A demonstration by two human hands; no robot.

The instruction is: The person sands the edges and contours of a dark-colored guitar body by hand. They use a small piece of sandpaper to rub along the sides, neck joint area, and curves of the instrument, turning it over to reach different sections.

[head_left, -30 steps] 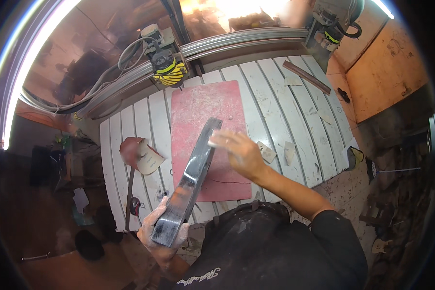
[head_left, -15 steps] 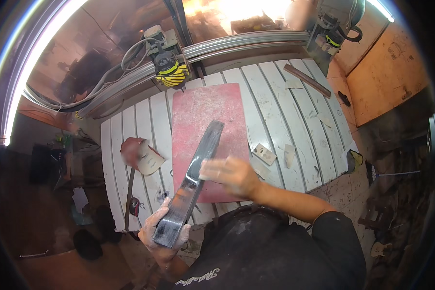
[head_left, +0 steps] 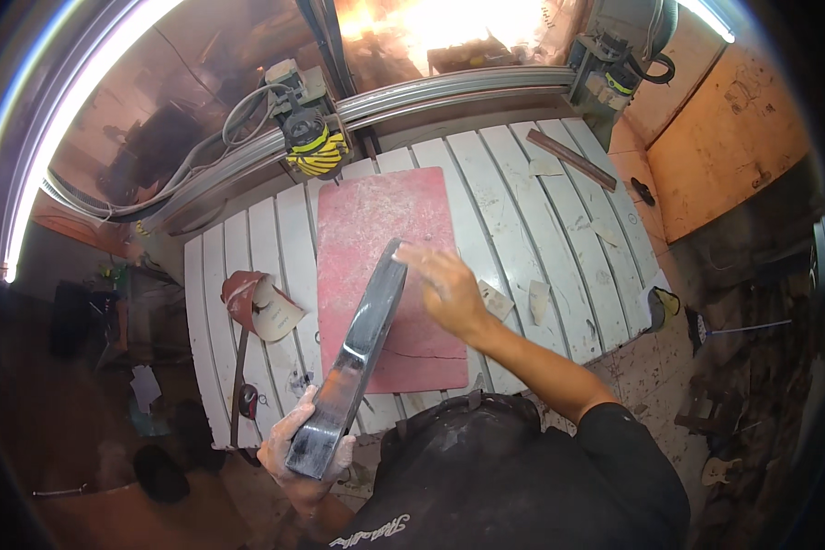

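A long, dark, slightly curved bar [head_left: 350, 353] with a glossy top slants over a dusty red board [head_left: 367, 211]. My left hand [head_left: 282, 449], whitened with dust, wraps round its near end, the thumb and fingers on opposite sides. At the far end is my right hand [head_left: 445, 291], its fingers stretched out and the fingertips touching or nearly touching the bar's tip. Whether anything thin lies under those fingertips is hidden. To the left of the board rests a curled sheet of reddish-brown sandpaper [head_left: 275, 312] with a pale back.
The board lies on a white slatted table [head_left: 486, 174]. Small pale scraps [head_left: 539, 302] are at right, and a brown strip [head_left: 573, 160] at the far right. A machine head with yellow-black stripes [head_left: 317, 156] hangs from a metal rail [head_left: 449, 89] at the back.
My right hand has slid from the middle of the bar away from me to its far tip. My left hand keeps its hold on the near end, and the view has shifted slightly.
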